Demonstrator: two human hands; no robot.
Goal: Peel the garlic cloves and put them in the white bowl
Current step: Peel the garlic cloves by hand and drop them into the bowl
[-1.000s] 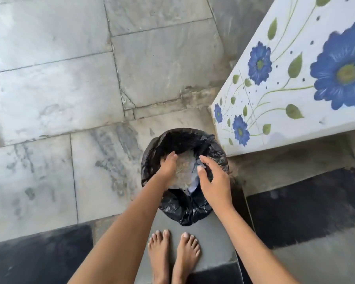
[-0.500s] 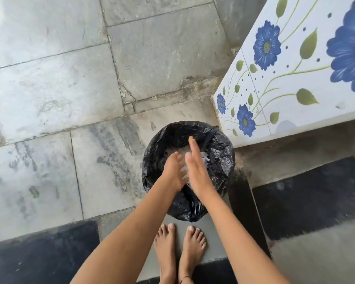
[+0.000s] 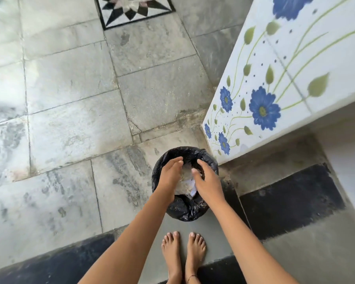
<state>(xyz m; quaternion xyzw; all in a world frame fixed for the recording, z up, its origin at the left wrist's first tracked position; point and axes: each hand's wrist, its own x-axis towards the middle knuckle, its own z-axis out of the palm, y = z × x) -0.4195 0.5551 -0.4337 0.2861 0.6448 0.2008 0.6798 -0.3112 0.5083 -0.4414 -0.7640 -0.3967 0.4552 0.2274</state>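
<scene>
Head view, looking straight down. The person stands with bare feet [image 3: 172,255] before a small bin [image 3: 184,212] lined with a black bag. The bin sits on the stone floor [image 3: 70,119], just beside the corner of a white tiled ledge [image 3: 295,64] painted with blue flowers. The left hand [image 3: 170,175] and the right hand [image 3: 207,182] hang over the mouth of the bin, near each other but apart. Their fingers are straight to loosely bent and spread, and neither hand pinches or grips anything visible, though the undersides of the palms are hidden. Between and below them, inside the bag, lie pale papery scraps [image 3: 185,178], probably garlic skins. No garlic cloves and no white bowl appear in this view, so both must be out of frame. The step in hand is judged to be shedding peel waste, a clean-up late in the task or between batches. To do it well, hold both hands low within the rim, since dry skins are light and drift on any draught. Rub palm against palm and finger against finger so that clinging flakes drop, and check the backs of the hands and between the fingers. Avoid pressing on the loose bag, whose folded edge could slip down into the bin.
</scene>
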